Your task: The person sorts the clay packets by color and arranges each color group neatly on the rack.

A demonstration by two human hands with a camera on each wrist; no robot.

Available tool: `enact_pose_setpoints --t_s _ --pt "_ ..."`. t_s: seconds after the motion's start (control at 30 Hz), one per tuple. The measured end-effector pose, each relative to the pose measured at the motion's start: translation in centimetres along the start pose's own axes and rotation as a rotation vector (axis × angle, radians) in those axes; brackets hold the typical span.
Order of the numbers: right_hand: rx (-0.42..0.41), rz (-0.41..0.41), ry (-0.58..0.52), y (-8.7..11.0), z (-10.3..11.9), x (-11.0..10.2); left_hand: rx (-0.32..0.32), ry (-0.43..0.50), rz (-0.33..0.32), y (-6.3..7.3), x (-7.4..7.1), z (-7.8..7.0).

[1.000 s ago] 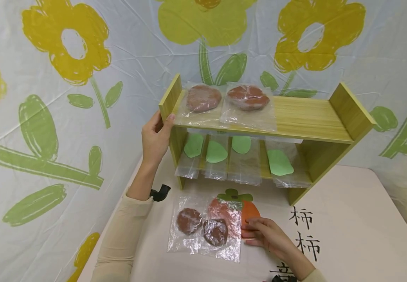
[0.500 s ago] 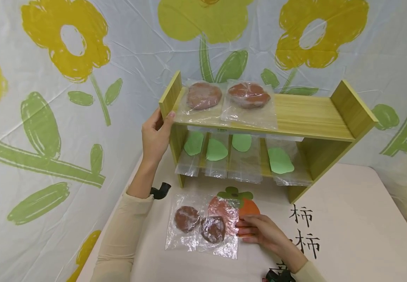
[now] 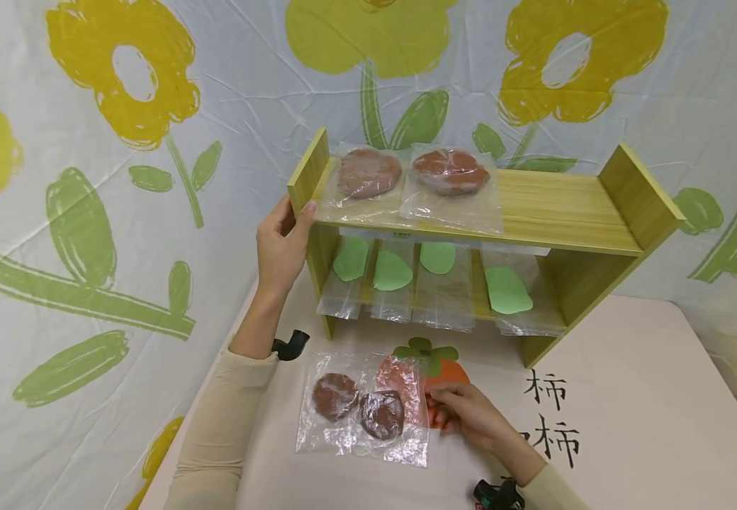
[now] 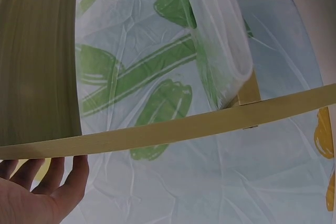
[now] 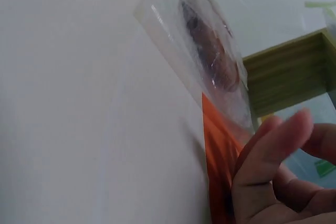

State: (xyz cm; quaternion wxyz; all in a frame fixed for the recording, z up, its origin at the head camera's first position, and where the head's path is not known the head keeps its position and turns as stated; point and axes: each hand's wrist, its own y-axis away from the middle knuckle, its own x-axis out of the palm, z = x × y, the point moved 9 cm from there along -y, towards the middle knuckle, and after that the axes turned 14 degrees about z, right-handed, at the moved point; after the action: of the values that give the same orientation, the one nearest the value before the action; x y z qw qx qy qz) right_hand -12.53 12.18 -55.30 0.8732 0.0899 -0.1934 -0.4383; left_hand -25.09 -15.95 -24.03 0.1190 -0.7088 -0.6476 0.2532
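My left hand (image 3: 283, 248) grips the left side panel of a two-tier wooden shelf (image 3: 560, 212), thumb on the front edge. In the left wrist view, fingers (image 4: 76, 179) lie along the panel's edge. On the table, a clear plastic bag (image 3: 349, 446) holds two round, flat, reddish-brown pieces (image 3: 335, 397). My right hand (image 3: 480, 419) is at this bag's right edge, fingers bent, over a printed orange persimmon (image 3: 450, 372). In the right wrist view, the fingertips come close together beside the bag (image 5: 173, 30); I cannot tell whether they pinch it.
Two bagged reddish-brown pieces (image 3: 450, 172) lie on the top tier. Several bags with green paper shapes (image 3: 392, 271) lie on the lower tier, overhanging its front. Black characters (image 3: 556, 439) are printed on the pale table cover (image 3: 643, 397). A flowered cloth (image 3: 241, 120) hangs behind.
The bag on the table has shifted slightly left. My right hand has moved a little left with it, and its fingers are more bent. The left hand keeps its grip on the shelf.
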Motion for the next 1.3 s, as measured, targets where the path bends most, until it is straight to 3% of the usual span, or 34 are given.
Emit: enact_pose_setpoints --t_s 0.2,0.3,0.37,0.73,1.03,1.3 --pt "-0.013 -0.093 0.433 -0.4 0.8 0.0 -0.002 0.001 0.0 0.0 0.0 0.0" --pt "-0.011 -0.128 0.558 -0.7 0.8 0.1 -0.005 0.0 -0.003 0.0 0.0 0.1" --pt "-0.013 -0.143 0.571 -0.8 0.8 0.1 -0.003 -0.001 -0.001 0.0 0.0 0.1" --pt "-0.047 -0.128 0.236 -0.9 0.5 1.1 -0.008 0.001 -0.002 0.2 0.0 -0.1" --pt "-0.014 -0.01 -0.27 -1.6 -1.2 2.4 -0.007 -0.004 -0.005 0.1 0.0 -0.2" --pt "-0.044 0.136 -0.282 -1.4 -1.1 3.5 0.001 -0.012 -0.005 0.1 0.1 -0.3"
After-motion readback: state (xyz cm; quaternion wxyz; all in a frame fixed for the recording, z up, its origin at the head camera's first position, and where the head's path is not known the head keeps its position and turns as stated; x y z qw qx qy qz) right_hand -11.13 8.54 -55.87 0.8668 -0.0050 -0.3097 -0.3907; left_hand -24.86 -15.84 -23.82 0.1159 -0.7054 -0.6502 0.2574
